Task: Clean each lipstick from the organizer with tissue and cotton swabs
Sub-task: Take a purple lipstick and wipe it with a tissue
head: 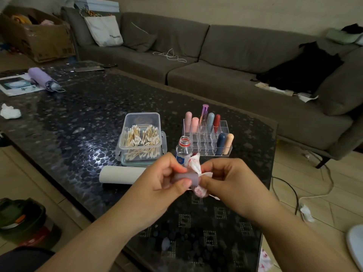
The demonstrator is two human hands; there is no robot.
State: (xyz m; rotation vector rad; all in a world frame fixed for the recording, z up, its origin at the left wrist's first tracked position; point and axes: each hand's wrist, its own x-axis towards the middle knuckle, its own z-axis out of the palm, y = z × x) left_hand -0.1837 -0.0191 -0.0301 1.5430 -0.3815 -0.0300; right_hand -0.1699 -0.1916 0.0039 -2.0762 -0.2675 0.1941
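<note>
The left hand (167, 179) is gripping a mauve lipstick tube (186, 178) while the right hand's (225, 179) fingers (206, 182) are pinching stained tissue (195, 165) against its end (returning it to the organizer (208, 138) likely follows).

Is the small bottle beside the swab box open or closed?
Open. The bottle stands upright with no cap on its neck; the bare threaded mouth shows. Where its cap is, I cannot tell.

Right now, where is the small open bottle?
In the head view, the bottle stands on the table between the cotton swab box and the clear organizer.
</note>
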